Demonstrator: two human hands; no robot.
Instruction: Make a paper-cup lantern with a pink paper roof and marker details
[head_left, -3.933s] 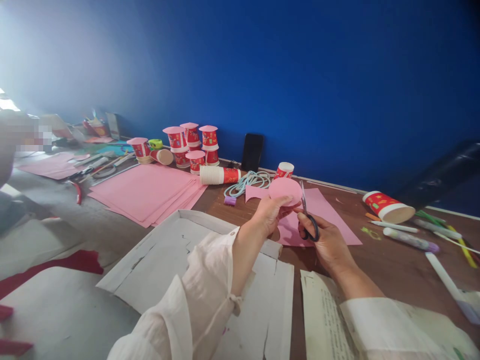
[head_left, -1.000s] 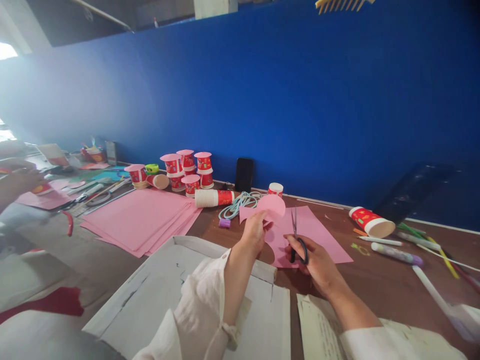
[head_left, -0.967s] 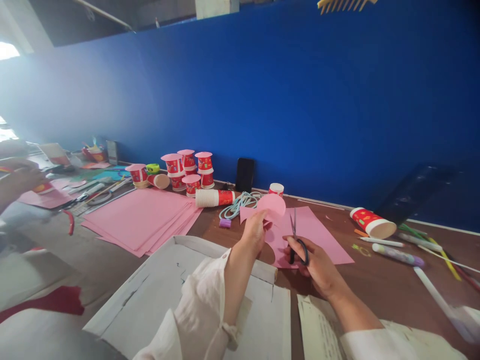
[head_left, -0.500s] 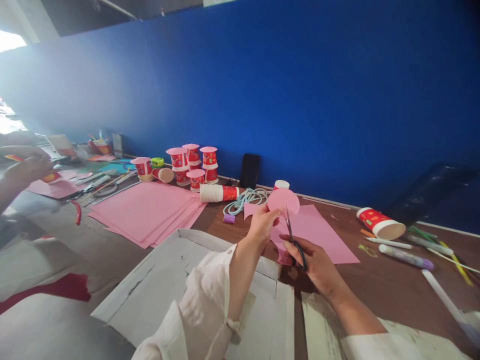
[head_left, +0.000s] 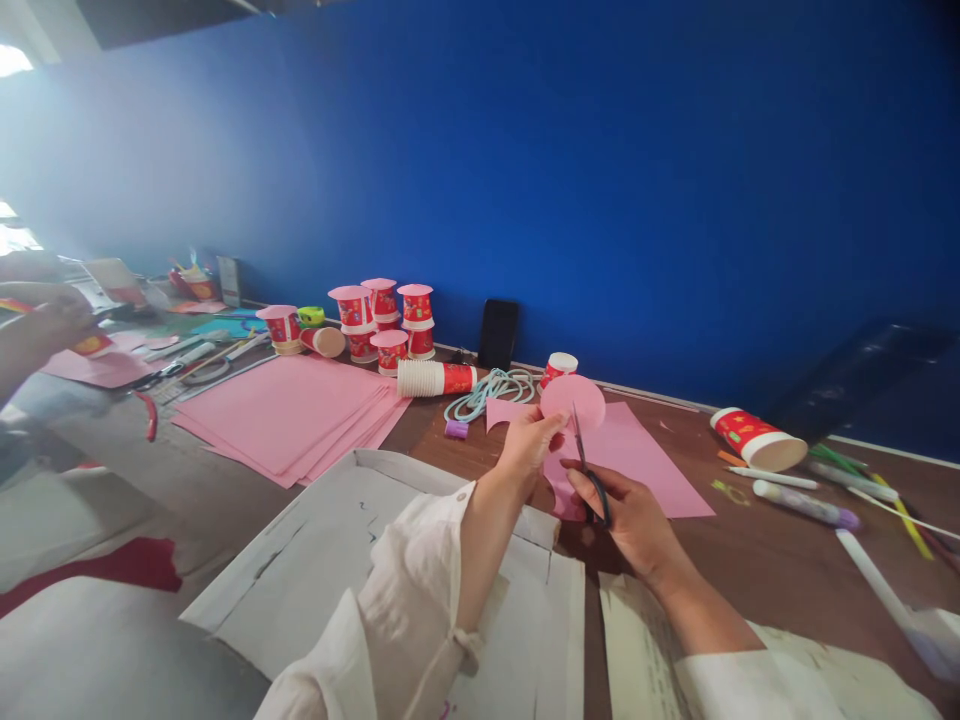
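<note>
My left hand pinches a round pink paper disc and holds it up above the table. My right hand grips black-handled scissors, whose blades point up and touch the disc's lower edge. Beneath both hands lies a pink paper sheet with a curved cut-out at its near left side. White sleeves cover both my forearms.
A stack of pink sheets lies to the left. Red paper cups with pink lids, a lying cup stack, a phone and a coiled cord stand behind. Another cup and pens lie right. Another person's hand works far left.
Both hands have come closer together: the scissors moved from beside the disc to its lower edge. The view has shifted slightly; the other person's hand stays at far left.
</note>
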